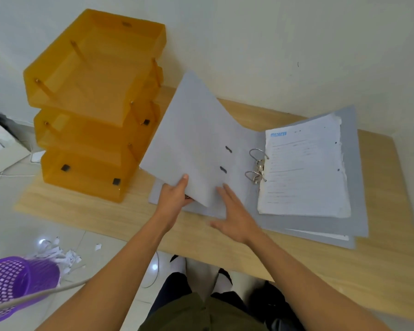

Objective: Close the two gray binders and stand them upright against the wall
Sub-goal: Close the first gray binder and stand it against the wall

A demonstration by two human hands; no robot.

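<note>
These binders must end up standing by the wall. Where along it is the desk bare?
Bare desk runs along the wall right of the open gray binder. The left is crowded: the orange tray stack meets the cover raised by the left hand.

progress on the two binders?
Done: nothing; neither binder stands at the wall. In hand: left hand lifts the top binder's front cover toward closing, right hand flat beside it; its pages still show. Left: close it, deal with the lower binder, stand both.

Plain white wall [273,32] at the far side; light wooden table [344,271] against it; pale tiled floor [22,223] left.
</note>
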